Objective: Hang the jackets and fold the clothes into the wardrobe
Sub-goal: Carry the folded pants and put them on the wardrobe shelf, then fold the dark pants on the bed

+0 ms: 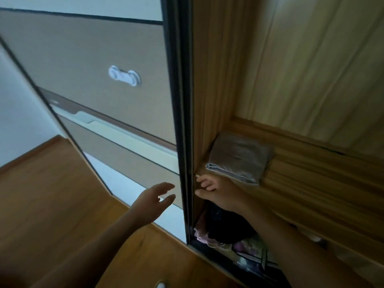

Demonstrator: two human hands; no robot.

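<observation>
The wardrobe [291, 80] fills the right half of the view, its pale wood back and side walls bare. Its sliding door [93, 65], brown panels in a dark frame, stands to the left with its dark edge running down the middle of the picture. A wooden shelf [311, 173] crosses the interior. At the shelf's left corner, against the side wall, lies a flat folded packet [239, 156] in clear wrapping. Below the shelf's front edge a heap of clothes [224, 227], dark cloth with some pink, sits loose and unfolded in the lower compartment. No jacket or hanger can be picked out.

The left hand [153, 200] is spread, fingers straight and apart, close to the door's front face near its edge; contact cannot be confirmed. The right hand [216, 192] reaches in from inside the wardrobe, fingers and thumb bent with their tips at the door's dark edge. Blur hides whether it pinches the edge or only touches it. A small white latch [124, 75] sits on the upper door panel.

Judging from this, the step in hand is working the door to get access, not yet handling garments. The next move likely calls for a firm hold on the door edge and a straight push along its track, with fingers kept out of the gap. After that, the heap below the shelf can be lifted out for folding.
</observation>
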